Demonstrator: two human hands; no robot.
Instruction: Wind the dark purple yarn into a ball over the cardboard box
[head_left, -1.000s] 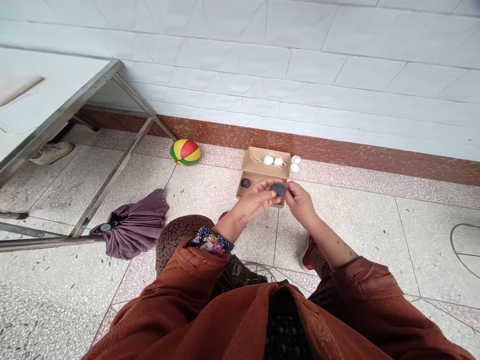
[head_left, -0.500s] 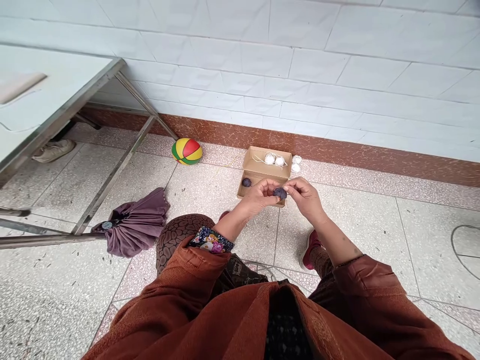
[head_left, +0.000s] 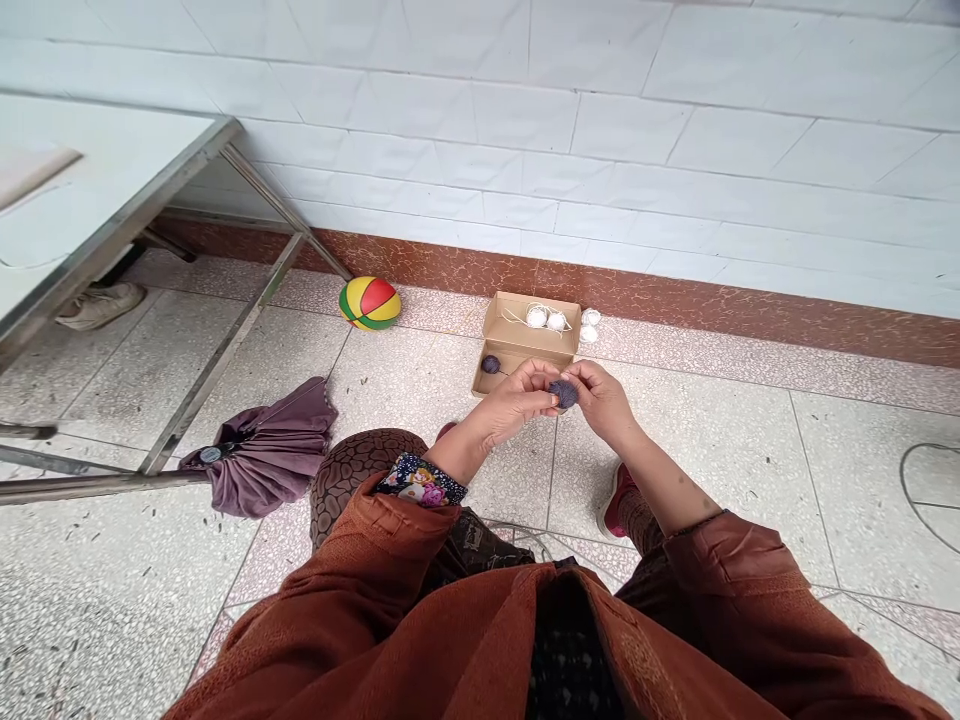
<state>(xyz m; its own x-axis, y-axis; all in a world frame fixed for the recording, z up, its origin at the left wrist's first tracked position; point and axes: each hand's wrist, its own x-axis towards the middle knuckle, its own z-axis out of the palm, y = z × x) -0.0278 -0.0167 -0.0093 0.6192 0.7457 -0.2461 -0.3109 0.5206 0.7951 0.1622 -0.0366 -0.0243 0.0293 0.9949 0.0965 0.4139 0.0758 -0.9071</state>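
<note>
Between my two hands is a dark purple-grey ball of yarn (head_left: 565, 394), held in the air in front of an open cardboard box (head_left: 517, 354). My left hand (head_left: 519, 400) is closed round the ball's left side with thumb and fingers. At its upper right edge, my right hand (head_left: 604, 402) pinches the yarn; the exact strand is too small to make out. A second dark yarn ball (head_left: 490, 365) lies inside the box's base at the left. Two white yarn balls (head_left: 537, 317) with loose ends rest in the raised lid.
More white balls (head_left: 589, 326) lie on the floor right of the box. A coloured ball (head_left: 370, 303) sits near the wall. Left are a metal-framed table (head_left: 157, 130), a folded purple umbrella (head_left: 274, 445) and a shoe (head_left: 101, 305). A cable (head_left: 907, 490) lies far right.
The held yarn ball has turned and shifted slightly down and right between my fingers. My right hand's fingers have drawn closer to my left hand. The view has moved a little.
</note>
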